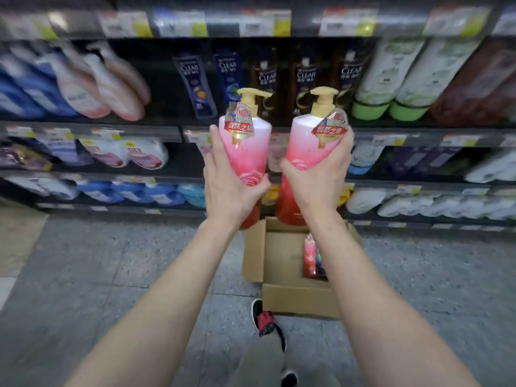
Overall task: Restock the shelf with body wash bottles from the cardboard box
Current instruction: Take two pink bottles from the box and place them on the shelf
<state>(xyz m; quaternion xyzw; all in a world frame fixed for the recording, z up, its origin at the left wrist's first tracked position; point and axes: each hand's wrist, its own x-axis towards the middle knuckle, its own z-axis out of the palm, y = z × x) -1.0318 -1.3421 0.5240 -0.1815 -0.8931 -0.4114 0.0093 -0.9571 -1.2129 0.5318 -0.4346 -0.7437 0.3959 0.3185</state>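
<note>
Several tiers of dark metal store shelving (184, 160) fill pretty much everything ahead of me. The next move really turns on one dark gap in the middle tier, just left of centre. Down on the grey speckled floor (111, 261) sits the open brown cardboard box (301, 298), below the shelves and closer to me, with at least one spare pink bottle (311, 255) lying inside.

Both bottles I'm carrying are upright, long axis vertical, yellow pumps on top, side by side but not touching. The left pink-and-white pump bottle (245, 152) is gripped round its lower body by my left hand (231, 188), fingers curled round it. The right pink-and-white pump bottle (304, 146) sits the same way in my right hand (318, 182).

Both are between me and the shelving, so the gap lies straight ahead past them. My guess: the left hand's nearer that gap, so it goes in first, base leading.
</note>
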